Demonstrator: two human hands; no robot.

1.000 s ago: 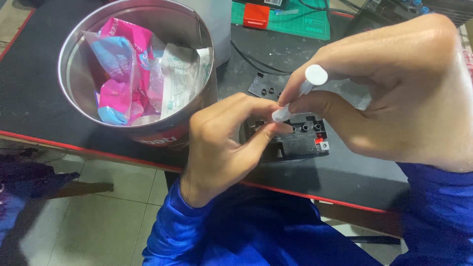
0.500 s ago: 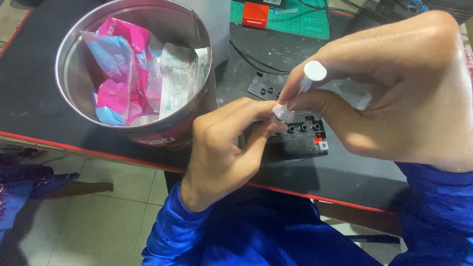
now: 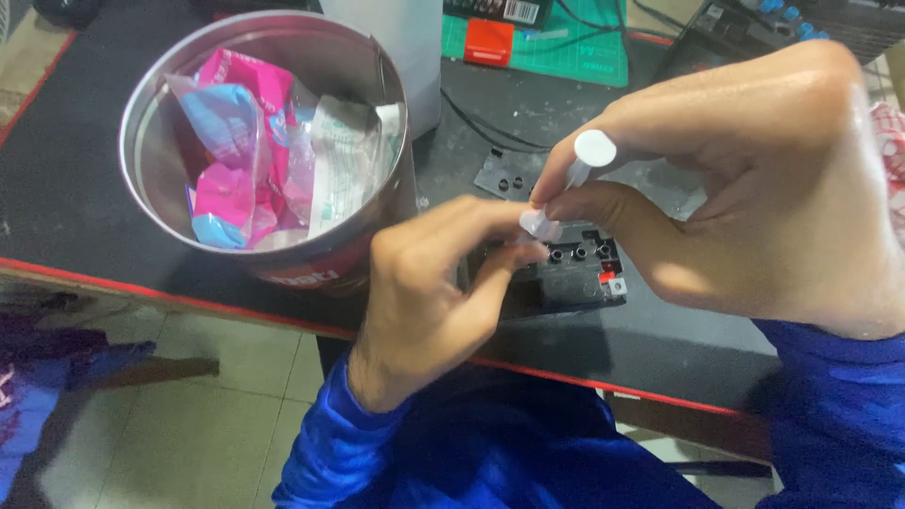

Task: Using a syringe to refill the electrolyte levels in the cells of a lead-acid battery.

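The right hand (image 3: 754, 203) comes in from 3 o'clock, wrist low at the frame's right edge, knuckles arched high; its thumb and forefinger close in a narrow grip on a small white syringe (image 3: 566, 188), which tilts with its round plunger cap up toward 1 o'clock and its clear nozzle end down toward 7 o'clock; the other fingers curl beneath the palm. The left hand (image 3: 434, 292) rises from 6 o'clock out of a blue sleeve (image 3: 358, 452), wrist bent, back of the hand to the camera; its forefinger and thumb reach toward 2 o'clock and pinch at the syringe's lower tip, so that grip is narrow too, closed on the nozzle end; whether a cap sits there I cannot tell. The syringe hangs over the middle of the bench (image 3: 94, 188), right above a black module (image 3: 575, 273) with a row of round holes and a small red mark at its 4 o'clock corner. At 9 o'clock of the hands stands a round metal tin (image 3: 141, 151) holding pink and blue wrappers (image 3: 231, 141); at 12 o'clock lies a green mat (image 3: 566, 42).
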